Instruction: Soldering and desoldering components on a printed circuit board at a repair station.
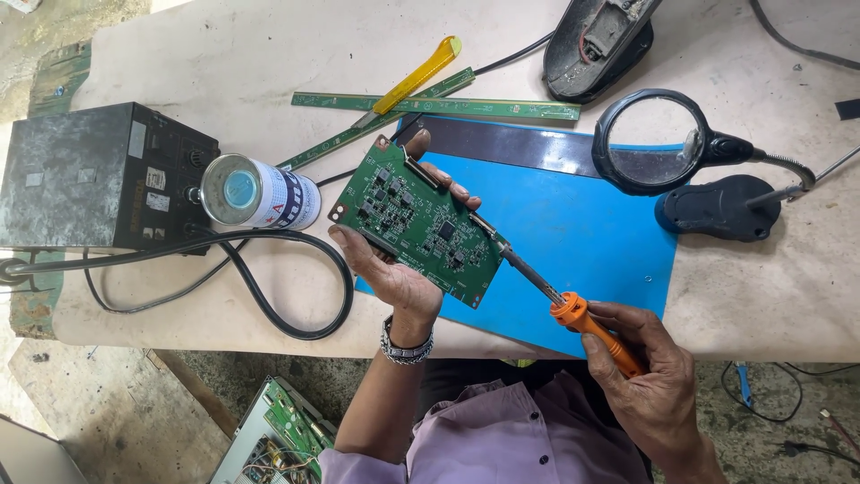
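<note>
Box: dark metal box [94, 177] sits at the far left of the table [788, 287], with thick black cables [269, 305] looping out from it.
Can: white can [258, 194] lies on its side just beside the box, its round shiny end facing up.
Strips: two long thin green strips [439, 106] lie crossed at the top, with a yellow plastic tool [419, 75] on them.
Board: green circuit board [419, 220] is a flat rectangle, held tilted above the blue mat [591, 233]. It has many small black chips and tiny grey parts on top.
Left hand: left hand [394, 269] holds the board from below. Its fingers are clamped on the board's edges, thumb on the near side and fingertips curling over the far side. A metal watch band is on the wrist.
Iron: soldering iron [573, 314] has an orange handle and a thin metal tip. The tip touches the right edge of the board.
Right hand: right hand [649, 376] has its fingers wrapped tight round the orange handle.
Glass: round magnifying glass [647, 141] on a black stand sits at the right, past the mat.
</note>
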